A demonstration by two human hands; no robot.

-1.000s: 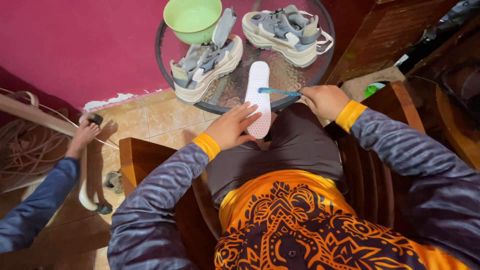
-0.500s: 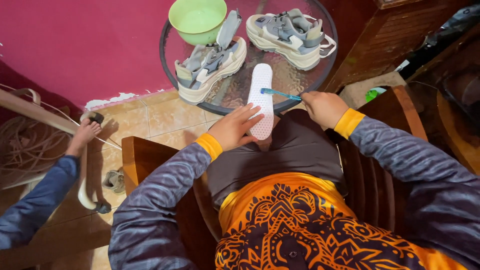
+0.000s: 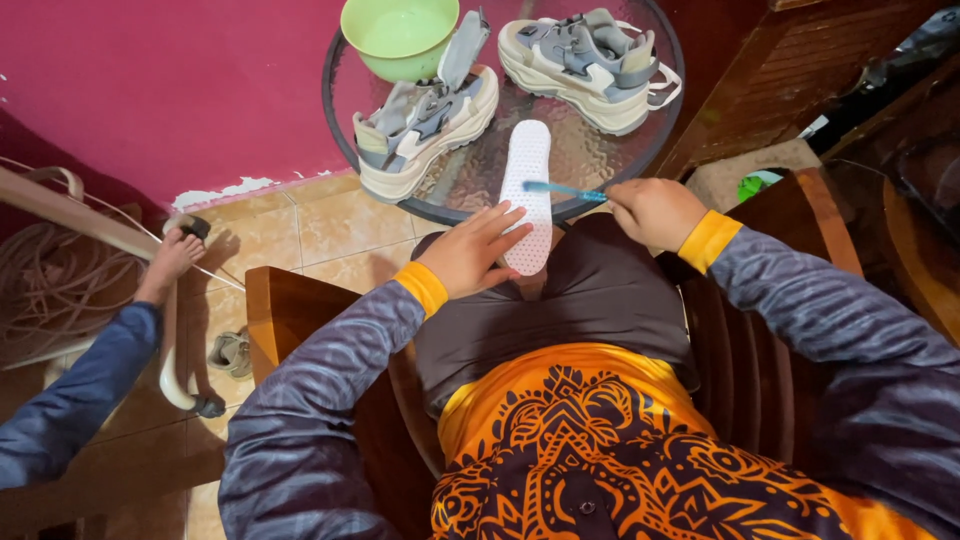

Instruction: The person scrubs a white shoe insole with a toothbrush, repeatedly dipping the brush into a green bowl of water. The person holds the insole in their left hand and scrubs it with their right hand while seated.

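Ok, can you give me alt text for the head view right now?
Left hand steadies a white insole on the lap while the right hand holds a blue toothbrush to it. Beyond: two sneakers and a green bowl on a round glass table.

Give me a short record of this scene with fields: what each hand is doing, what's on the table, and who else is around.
left hand: rests on the white insole, steadying it
right hand: grips a blue toothbrush, its head on the insole
round glass table: holds a green bowl and two grey and cream shoes
another person's hand: at far left, on a pale curved bar
floor: tan tiles
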